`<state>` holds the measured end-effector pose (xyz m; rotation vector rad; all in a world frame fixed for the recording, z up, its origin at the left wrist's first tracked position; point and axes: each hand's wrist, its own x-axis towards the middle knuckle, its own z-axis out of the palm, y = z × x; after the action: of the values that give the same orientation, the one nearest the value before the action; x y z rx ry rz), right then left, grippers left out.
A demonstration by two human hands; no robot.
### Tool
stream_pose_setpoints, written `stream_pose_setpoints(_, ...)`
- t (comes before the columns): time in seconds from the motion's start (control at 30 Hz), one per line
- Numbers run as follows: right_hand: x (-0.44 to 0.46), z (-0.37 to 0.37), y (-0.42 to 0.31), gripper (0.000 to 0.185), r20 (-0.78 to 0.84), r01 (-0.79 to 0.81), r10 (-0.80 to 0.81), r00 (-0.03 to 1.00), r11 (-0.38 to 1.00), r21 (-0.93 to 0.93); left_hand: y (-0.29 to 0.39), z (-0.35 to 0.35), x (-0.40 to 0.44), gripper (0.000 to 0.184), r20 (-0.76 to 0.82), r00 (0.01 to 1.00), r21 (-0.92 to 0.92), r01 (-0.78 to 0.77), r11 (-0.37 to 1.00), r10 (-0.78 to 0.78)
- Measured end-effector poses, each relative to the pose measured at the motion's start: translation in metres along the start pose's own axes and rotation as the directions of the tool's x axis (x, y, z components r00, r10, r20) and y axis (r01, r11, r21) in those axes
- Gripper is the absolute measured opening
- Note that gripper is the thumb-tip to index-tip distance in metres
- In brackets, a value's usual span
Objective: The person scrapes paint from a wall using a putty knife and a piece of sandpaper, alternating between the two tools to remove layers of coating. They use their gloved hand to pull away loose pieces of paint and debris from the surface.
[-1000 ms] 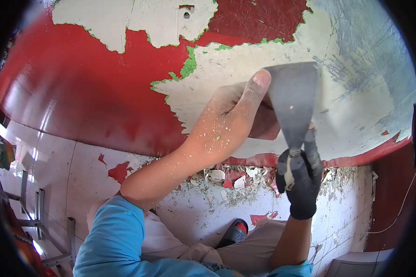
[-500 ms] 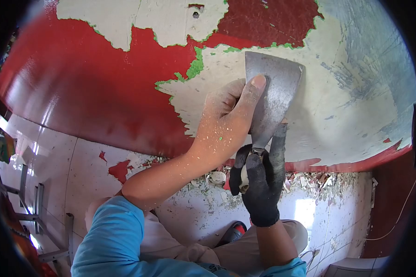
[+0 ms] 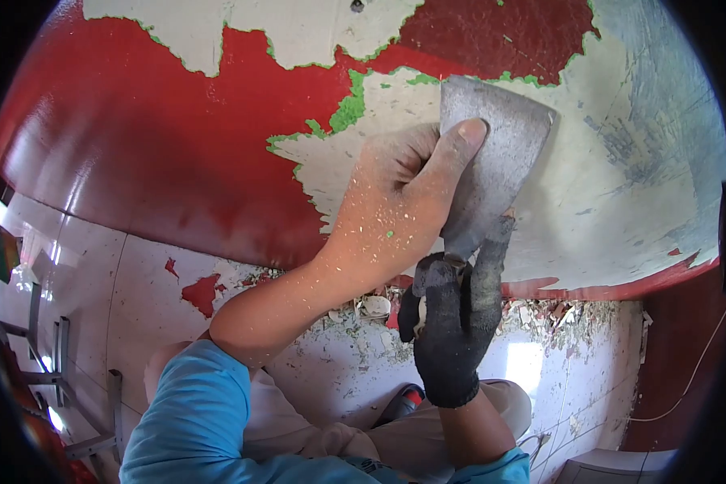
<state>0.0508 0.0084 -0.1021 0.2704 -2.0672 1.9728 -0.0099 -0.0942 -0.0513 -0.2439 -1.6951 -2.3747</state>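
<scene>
A wide metal scraper (image 3: 500,149) is held against or just in front of the curved wall panel, its blade edge near the green-fringed border of the red coating (image 3: 177,137). My bare left hand (image 3: 403,194), dusted with pale flecks, grips the blade with the thumb across its face; the other fingers are mostly hidden behind it. Below, my right hand (image 3: 456,331) in a black glove is wrapped round the scraper's handle, one finger stretched along the blade's lower part. Around the blade the surface is bare cream (image 3: 573,185) with grey patches.
Paint chips (image 3: 557,315) lie along the panel's foot on the white tiled floor (image 3: 331,379). Red flakes (image 3: 202,294) are at the left. A metal frame (image 3: 109,419) stands at the lower left. A thin cable (image 3: 694,379) hangs at the right.
The scraper and both hands have shifted slightly right, and the blade tilts a little more to the right. The view has moved slightly. Both hands keep their hold.
</scene>
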Motion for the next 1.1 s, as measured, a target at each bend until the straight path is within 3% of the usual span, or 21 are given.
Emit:
stream_pose_setpoints(0.03,-0.001,-0.001,-0.003,0.06,-0.003,-0.006,0.006,1.0,1.0,0.002,0.0,0.002,0.0,0.042,-0.025,0.999,-0.016,-0.034,0.999,0.033)
stream_pose_setpoints(0.1,-0.001,-0.004,-0.009,0.061,0.038,-0.092,0.087,0.996,0.98,0.176,-0.001,0.003,-0.001,0.042,-0.024,0.999,-0.025,-0.041,0.999,0.041)
stream_pose_setpoints(0.23,-0.001,-0.008,0.001,0.064,0.092,-0.032,0.019,0.996,0.989,0.143,-0.007,0.002,-0.004,0.032,-0.053,0.994,0.02,-0.092,0.996,0.093)
stream_pose_setpoints(0.33,0.003,-0.005,0.003,0.056,0.041,-0.001,-0.002,0.999,0.997,0.081,0.004,-0.001,-0.002,0.032,0.02,0.998,-0.1,-0.065,0.993,0.067)
stream_pose_setpoints(0.4,0.014,-0.002,0.0,0.041,0.097,0.249,-0.233,0.968,0.946,-0.207,0.01,-0.006,0.004,0.032,-0.036,0.99,-0.014,-0.135,0.991,0.135)
stream_pose_setpoints(0.43,0.017,0.004,-0.02,0.028,0.088,-0.061,0.047,0.995,0.984,0.17,0.016,-0.008,0.006,0.032,-0.082,0.973,0.076,-0.21,0.975,0.216)
stream_pose_setpoints(0.47,0.016,0.007,-0.02,0.028,0.092,-0.063,0.048,0.995,0.982,0.177,0.027,-0.008,0.007,0.031,-0.041,0.976,-0.094,-0.215,0.972,0.212)
stream_pose_setpoints(0.53,0.016,0.015,-0.017,0.026,0.087,0.064,-0.082,0.993,0.978,0.2,0.024,-0.008,0.011,0.043,-0.099,0.957,0.045,-0.271,0.962,0.274)
stream_pose_setpoints(0.57,0.011,0.015,-0.003,0.041,0.062,0.223,-0.23,0.971,0.97,0.099,0.019,-0.006,0.006,0.043,-0.101,0.966,0.12,-0.226,0.967,0.238)
stream_pose_setpoints(0.6,0.004,0.014,0.007,0.041,0.06,0.233,-0.239,0.969,0.968,0.098,0.012,-0.004,-0.002,0.043,-0.104,0.974,0.19,-0.18,0.965,0.202)
stream_pose_setpoints(0.63,-0.004,0.013,0.015,0.049,0.063,0.105,-0.12,0.991,0.975,0.195,0.003,-0.005,-0.005,0.042,-0.086,0.992,0.192,-0.071,0.979,0.089)
stream_pose_setpoints(0.67,-0.009,0.012,0.019,0.057,0.077,-0.025,0.003,0.997,0.958,0.286,-0.005,-0.004,-0.007,0.042,-0.076,0.993,0.183,-0.073,0.98,0.088)
stream_pose_setpoints(0.7,-0.009,0.006,0.02,0.065,0.128,-0.098,0.067,0.99,0.963,0.251,-0.011,-0.003,-0.008,0.042,-0.077,0.996,0.101,-0.032,0.994,0.04)
stream_pose_setpoints(0.73,-0.008,0.002,0.021,0.065,0.124,-0.103,0.075,0.989,0.966,0.237,-0.015,-0.003,-0.009,0.041,-0.08,0.997,0.018,0.016,1.0,-0.015)
stream_pose_setpoints(0.87,-0.009,0.002,0.016,0.064,0.123,-0.12,0.09,0.988,0.956,0.267,-0.01,-0.011,-0.008,0.041,-0.003,0.996,0.056,0.092,0.994,-0.092)
stream_pose_setpoints(0.97,-0.004,-0.003,0.017,0.064,0.138,-0.046,0.014,0.99,0.972,0.232,-0.002,-0.006,-0.001,0.043,-0.081,0.997,-0.045,-0.01,0.999,0.006)
stream_pose_setpoints(1.03,-0.004,-0.011,0.033,0.065,0.214,0.139,-0.177,0.961,0.974,0.181,0.0,-0.016,-0.001,0.037,-0.048,0.998,-0.099,-0.04,0.994,0.035)
stream_pose_setpoints(1.1,-0.005,-0.019,0.042,0.065,0.215,0.221,-0.245,0.946,0.967,0.126,0.007,-0.017,-0.005,0.033,-0.036,0.998,-0.213,-0.055,0.975,0.049)
